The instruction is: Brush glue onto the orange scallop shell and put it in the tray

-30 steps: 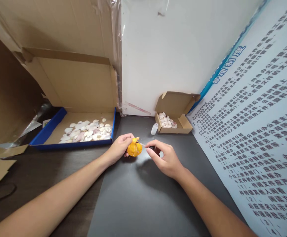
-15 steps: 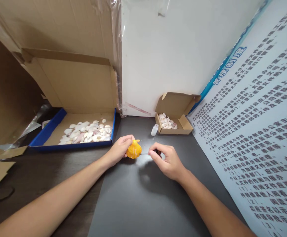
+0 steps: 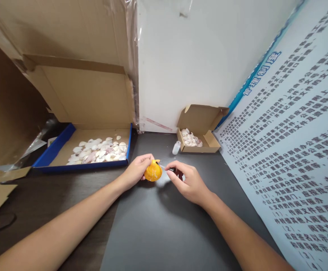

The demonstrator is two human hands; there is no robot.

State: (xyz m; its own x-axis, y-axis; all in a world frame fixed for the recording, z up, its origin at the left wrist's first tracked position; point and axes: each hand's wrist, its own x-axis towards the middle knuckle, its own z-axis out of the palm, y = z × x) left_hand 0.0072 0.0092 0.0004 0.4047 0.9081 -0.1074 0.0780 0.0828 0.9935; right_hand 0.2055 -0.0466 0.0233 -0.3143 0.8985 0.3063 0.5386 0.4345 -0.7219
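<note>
A bright orange-yellow scallop shell [image 3: 153,171] with whitish flecks is pinched at its left edge by my left hand [image 3: 137,171], closed on it above the dark tabletop. To the right of the shell, my right hand [image 3: 188,180] is closed on a small black-capped brush [image 3: 172,169], mostly hidden by the fingers. Its thin pale stem points left toward the upper right part of the shell; I cannot tell whether the tip touches it. Just behind my right hand stands a small whitish bottle [image 3: 176,148] with no cap visible.
At the left, a blue-sided cardboard box [image 3: 55,150] with its lid up holds many white shells [image 3: 96,151]. A smaller open cardboard box [image 3: 200,149] with pale shells stands at the back right. A white panel [image 3: 180,67] rises behind, and a printed board [image 3: 288,150] borders the right.
My right hand has moved slightly left and up, bringing the brush nearer the shell's upper right. My left hand keeps the shell almost in place.
</note>
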